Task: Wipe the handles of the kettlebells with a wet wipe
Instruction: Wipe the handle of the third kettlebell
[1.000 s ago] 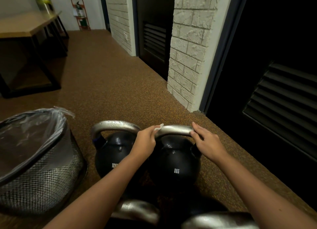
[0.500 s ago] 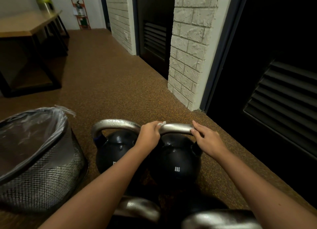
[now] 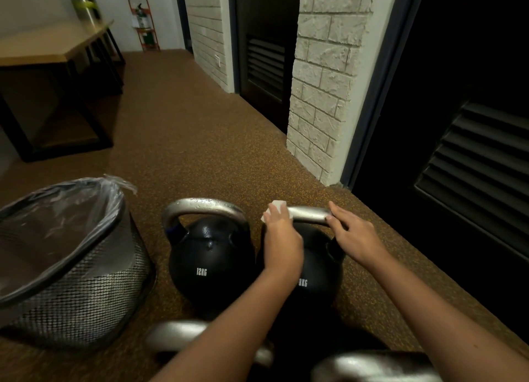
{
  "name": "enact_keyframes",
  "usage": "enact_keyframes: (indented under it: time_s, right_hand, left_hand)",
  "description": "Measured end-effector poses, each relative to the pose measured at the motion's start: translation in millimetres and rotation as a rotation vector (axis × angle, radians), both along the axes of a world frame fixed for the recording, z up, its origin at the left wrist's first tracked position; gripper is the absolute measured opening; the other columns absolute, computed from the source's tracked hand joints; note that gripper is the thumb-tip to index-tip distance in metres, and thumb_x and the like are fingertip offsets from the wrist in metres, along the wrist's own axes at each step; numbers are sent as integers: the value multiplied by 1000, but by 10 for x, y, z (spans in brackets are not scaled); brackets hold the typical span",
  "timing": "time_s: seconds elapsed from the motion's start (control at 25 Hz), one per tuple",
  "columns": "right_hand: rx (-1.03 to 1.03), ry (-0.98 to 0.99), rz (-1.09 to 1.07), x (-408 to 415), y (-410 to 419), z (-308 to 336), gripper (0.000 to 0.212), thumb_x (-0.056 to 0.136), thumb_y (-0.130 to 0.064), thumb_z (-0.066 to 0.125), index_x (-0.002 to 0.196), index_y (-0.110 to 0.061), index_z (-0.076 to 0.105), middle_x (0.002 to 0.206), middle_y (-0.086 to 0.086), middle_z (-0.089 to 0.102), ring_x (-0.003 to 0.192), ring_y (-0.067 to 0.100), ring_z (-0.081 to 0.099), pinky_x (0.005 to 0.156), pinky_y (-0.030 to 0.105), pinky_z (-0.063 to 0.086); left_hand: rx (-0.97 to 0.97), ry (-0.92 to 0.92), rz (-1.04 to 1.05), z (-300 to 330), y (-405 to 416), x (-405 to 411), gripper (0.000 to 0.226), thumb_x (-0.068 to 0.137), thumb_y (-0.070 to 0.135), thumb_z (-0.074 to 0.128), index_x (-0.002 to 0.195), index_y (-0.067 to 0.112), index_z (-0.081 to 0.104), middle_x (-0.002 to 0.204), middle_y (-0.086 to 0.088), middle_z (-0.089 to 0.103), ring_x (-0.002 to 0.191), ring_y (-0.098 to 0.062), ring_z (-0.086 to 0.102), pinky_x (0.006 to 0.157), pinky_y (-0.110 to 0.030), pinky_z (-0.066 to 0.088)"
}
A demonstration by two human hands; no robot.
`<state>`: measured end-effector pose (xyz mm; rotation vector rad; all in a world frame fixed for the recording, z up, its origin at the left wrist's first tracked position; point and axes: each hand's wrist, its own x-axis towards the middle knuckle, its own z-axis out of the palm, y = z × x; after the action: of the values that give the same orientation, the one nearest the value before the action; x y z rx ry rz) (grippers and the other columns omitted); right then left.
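Two steel handles (image 3: 200, 336) sit nearest, blurred. Beyond them the left hand (image 3: 282, 238) presses a wet wipe (image 3: 276, 208) around the left end of the 8 kg kettlebell's handle (image 3: 310, 214) — the right hand (image 3: 353, 234) grips its right end. The 12 kg kettlebell (image 3: 210, 255) stands just beside it on the floor (image 3: 200, 141); left of that, a lined mesh bin (image 3: 71, 261).

left hand (image 3: 282, 240) hides most of the wet wipe (image 3: 277, 207).

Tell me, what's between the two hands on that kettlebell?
In the head view, only a bare shiny stretch of the 8KG kettlebell's handle lies between the left hand, holding the wipe, and the right hand.
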<state>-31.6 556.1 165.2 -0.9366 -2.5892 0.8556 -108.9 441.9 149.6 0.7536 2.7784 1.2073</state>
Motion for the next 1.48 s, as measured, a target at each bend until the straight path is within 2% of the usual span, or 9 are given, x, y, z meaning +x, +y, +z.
enact_keyframes:
  time_s: [0.12, 0.36, 0.56, 0.72, 0.84, 0.92, 1.08, 1.32, 1.48]
  right_hand:
    - [-10, -10, 2, 7, -6, 14, 47, 96, -39, 42, 141, -29, 37, 149, -4, 36, 139, 16, 30, 114, 31, 20]
    - [21, -30, -3, -3, -6, 17, 47, 96, -40, 40, 141, -30, 36, 149, -5, 35, 139, 16, 29, 115, 33, 19]
    - [12, -27, 16, 2, 2, 30, 46, 96, -39, 40, 141, -29, 37, 149, -4, 35, 139, 13, 28, 114, 30, 17]
    - [8, 0, 25, 27, 4, 28, 46, 96, -38, 41, 141, -29, 38, 149, -4, 36, 139, 12, 28, 113, 26, 16]
    - [5, 2, 19, 23, 9, 31, 45, 96, -39, 41, 140, -31, 39, 148, -4, 38, 139, 13, 29, 113, 27, 17]
    - [-1, 9, 16, 15, 35, 16, 44, 96, -39, 41, 139, -31, 40, 147, -5, 39, 138, 14, 30, 113, 28, 18]
    - [-7, 19, 14, 24, 30, 3, 43, 96, -38, 41, 139, -31, 41, 147, -4, 39, 138, 15, 31, 113, 28, 19]
    - [-9, 6, -2, 11, 42, -47, 44, 95, -42, 41, 139, -34, 40, 147, -6, 39, 138, 16, 32, 115, 33, 20]
    - [-28, 31, 18, 20, 31, -14, 44, 96, -37, 41, 139, -29, 41, 147, -4, 39, 138, 13, 31, 114, 28, 18]
  left_hand:
    - [117, -85, -1, 24, 110, 285, 50, 95, -3, 31, 144, 8, 27, 156, -11, 9, 144, -23, 3, 112, -24, 15]
    - [110, -329, 212, 70, 97, 208, 46, 96, 7, 34, 142, 1, 30, 148, -13, 32, 133, -25, 35, 109, -31, 28]
    - [319, -399, 234, 98, 198, 409, 46, 98, 1, 29, 144, 3, 23, 155, -13, 13, 140, -17, 20, 101, -2, 10]
    - [372, -711, 472, 103, 104, 95, 43, 95, -1, 30, 138, 1, 29, 146, -19, 31, 134, -28, 30, 95, -12, 31]
    - [96, -627, 458, 167, 54, 12, 49, 89, -8, 21, 138, -8, 21, 149, -22, 22, 139, -29, 20, 108, -25, 18]
    - [404, -726, 479, 115, 115, 47, 50, 90, -6, 24, 139, -1, 30, 147, -17, 30, 136, -27, 29, 103, -22, 26]
    - [316, -312, 261, 153, 145, 215, 39, 98, 5, 32, 136, 7, 41, 150, -12, 29, 139, -23, 25, 110, -27, 23]
    - [190, -97, 188, -52, 20, -3, 33, 95, 4, 32, 124, 9, 48, 136, -13, 43, 128, -32, 38, 107, -44, 30]
    - [-146, 268, -252, -107, 23, 241, 63, 89, -5, 36, 146, 15, 19, 157, -5, 3, 144, -25, -4, 116, -43, 6]
